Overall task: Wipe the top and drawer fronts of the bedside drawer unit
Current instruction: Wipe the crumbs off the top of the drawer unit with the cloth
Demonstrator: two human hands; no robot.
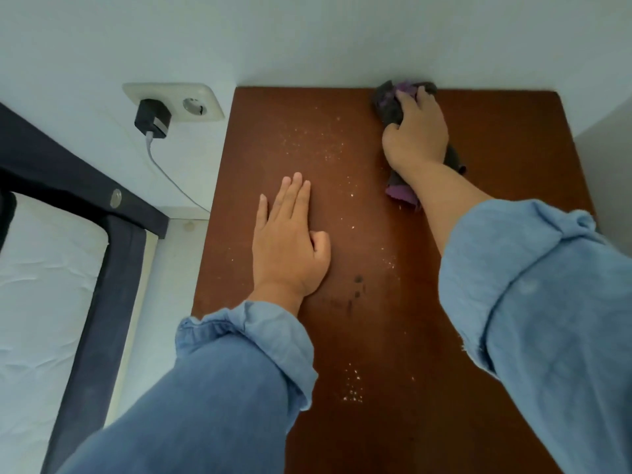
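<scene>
White walls close off the brown top (393, 234) at its far edge and right side, and your sleeves cover its near end; the drawer fronts are out of view. Your right hand (415, 131) grips a purple-grey cloth (390, 107) at the far edge, half hidden under the palm. Your left hand (290, 241) lies flat and holds nothing, with speckled bare wood between the two.

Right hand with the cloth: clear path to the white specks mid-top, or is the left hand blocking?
Probably yes. The right hand grips the cloth at the back edge; the white specks lie on bare top to its left. The left hand rests flat nearer the front, below that patch.
</scene>
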